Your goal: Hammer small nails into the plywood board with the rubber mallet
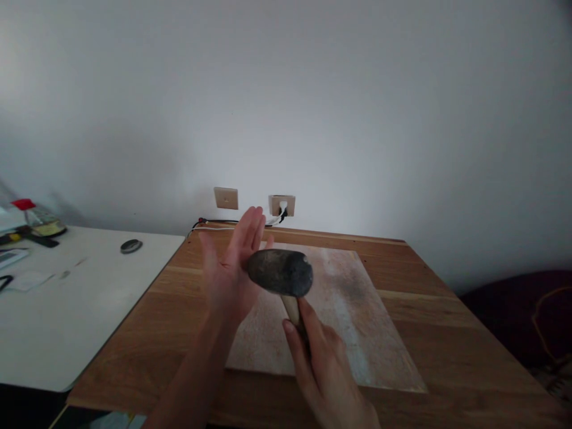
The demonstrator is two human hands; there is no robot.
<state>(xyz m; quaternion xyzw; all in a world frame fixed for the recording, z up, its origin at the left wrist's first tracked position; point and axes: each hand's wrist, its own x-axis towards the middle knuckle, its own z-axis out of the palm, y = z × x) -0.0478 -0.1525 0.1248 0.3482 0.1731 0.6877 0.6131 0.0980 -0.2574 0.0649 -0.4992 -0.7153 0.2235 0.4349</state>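
Note:
A mallet with a black, rounded head [279,272] and a pale handle [291,308] is raised over the table. My right hand [324,360] is wrapped round the handle just below the head. To its left, my left hand [232,271] is held up with the palm facing the mallet and the fingers stretched out. One end of the mallet head is at the left palm; whether it presses on it I cannot tell. Beneath both hands lies a worn, pale board [353,316] with greyish and reddish stains.
The board rests on a wooden table [429,339] against a wall with two outlet plates, one with a plug [283,206]. On the white table [111,298] at left are a red-capped bottle [42,220], a dark round ring [131,245] and papers. Dark purple fabric [518,316] is at right.

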